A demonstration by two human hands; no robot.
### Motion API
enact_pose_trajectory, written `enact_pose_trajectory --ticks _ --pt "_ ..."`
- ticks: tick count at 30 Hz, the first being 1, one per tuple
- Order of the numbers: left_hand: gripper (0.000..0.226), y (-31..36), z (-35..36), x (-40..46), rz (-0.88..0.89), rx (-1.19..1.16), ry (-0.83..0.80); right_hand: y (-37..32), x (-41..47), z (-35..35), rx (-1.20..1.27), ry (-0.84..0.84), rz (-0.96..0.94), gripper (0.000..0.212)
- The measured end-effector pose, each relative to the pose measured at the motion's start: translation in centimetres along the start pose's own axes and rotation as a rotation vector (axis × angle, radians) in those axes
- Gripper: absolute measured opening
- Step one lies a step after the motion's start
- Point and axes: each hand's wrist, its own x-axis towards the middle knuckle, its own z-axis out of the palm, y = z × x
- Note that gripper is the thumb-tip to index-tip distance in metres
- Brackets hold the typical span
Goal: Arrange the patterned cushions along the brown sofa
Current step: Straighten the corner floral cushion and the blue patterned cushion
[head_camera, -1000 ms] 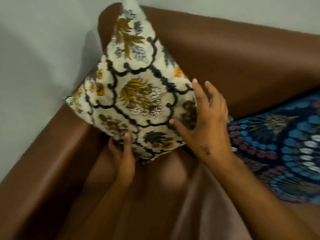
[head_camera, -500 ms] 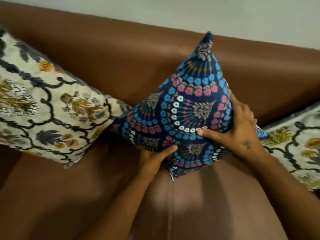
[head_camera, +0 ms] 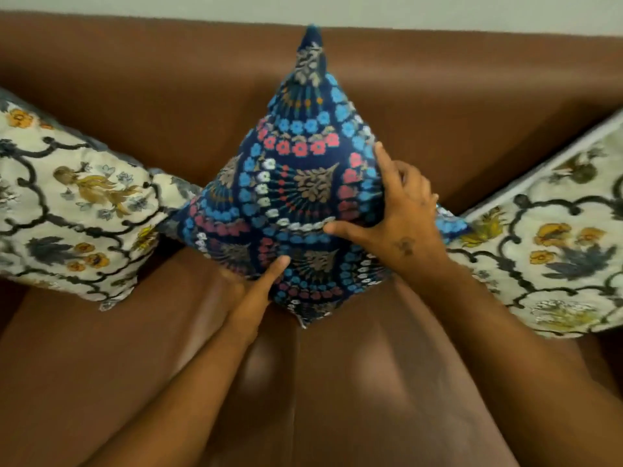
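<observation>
The dark blue patterned cushion (head_camera: 296, 197) stands on one corner in the middle of the brown sofa (head_camera: 472, 112), against the backrest. The left hand (head_camera: 251, 298) grips its lower edge, the right hand (head_camera: 401, 214) its right side. A cream floral cushion (head_camera: 74, 210) leans at left, another cream cushion (head_camera: 553, 244) at right, so only this placement seems left.

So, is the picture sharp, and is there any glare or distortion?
Head view: soft overall, the right hand slightly motion-blurred; pale glare patches on the sofa seat; wide-angle bending curves the sofa back; the blue cushion pattern stays readable.
</observation>
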Motion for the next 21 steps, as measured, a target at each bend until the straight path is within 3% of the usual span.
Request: enact_pose_trajectory --ticks 2,5,9,11,13,14,17,19,21 --pt "0.08 -2.2 1.2 -2.4 -0.158 -0.141 -0.052 1.4 -2.4 -1.9 0.05 0.059 0.032 0.128" --pt "0.105 -8.2 5.4 -7.4 -0.426 0.035 -0.098 6.6 -7.8 -4.4 0.073 0.19 0.141 0.117" --pt "0.161 -11.6 16.6 -12.0 -0.439 0.146 -0.292 15.5 -11.2 -12.9 0.025 0.309 0.371 0.118" --pt "0.17 -11.1 21.9 -10.5 -0.396 0.137 -0.352 19.1 -10.8 -18.0 0.002 0.307 0.459 0.126" --pt "0.152 -9.6 25.9 -8.3 -0.326 0.082 -0.313 22.5 -9.1 -21.7 -0.033 0.243 0.525 0.136" --pt "0.133 -8.7 27.5 -7.4 -0.301 0.045 -0.285 24.8 -8.0 -22.9 -0.052 0.177 0.54 0.139" --pt "0.048 -7.3 30.5 -5.9 -0.187 0.014 -0.277 35.3 -5.1 -24.6 -0.076 0.002 0.503 0.141" --pt "0.036 -7.8 31.2 -5.5 -0.123 -0.002 -0.301 39.0 -4.7 -24.9 -0.075 0.018 0.477 0.134" --pt "0.04 -8.5 31.3 -5.3 -0.092 0.022 -0.318 38.2 -4.8 -24.5 -0.057 0.087 0.483 0.128"
